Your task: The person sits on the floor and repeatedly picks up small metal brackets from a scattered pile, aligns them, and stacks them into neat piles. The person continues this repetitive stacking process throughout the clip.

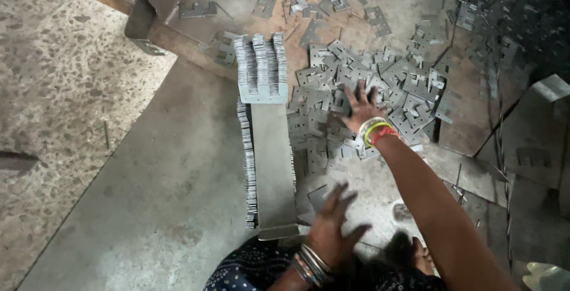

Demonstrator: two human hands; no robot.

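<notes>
Across the concrete floor (148,208) a wide scatter of flat grey metal stampings (380,83) is lying, thickest at the upper middle and thinning toward the right. Beside that heap a long metal channel (273,166) is running toward the person, with stacked plates (262,65) standing on edge in tight rows at its far end and more packed along its left side. A twisted wire (502,148) is trailing down at the right. The right hand (360,113) is pressing flat on the loose stampings just right of the channel, fingers spread, its grip open and closing on nothing; bangles (375,132) are circling the wrist. The left hand (332,225) is hovering near the channel's near end, blurred, fingers splayed apart and holding nothing.
</notes>
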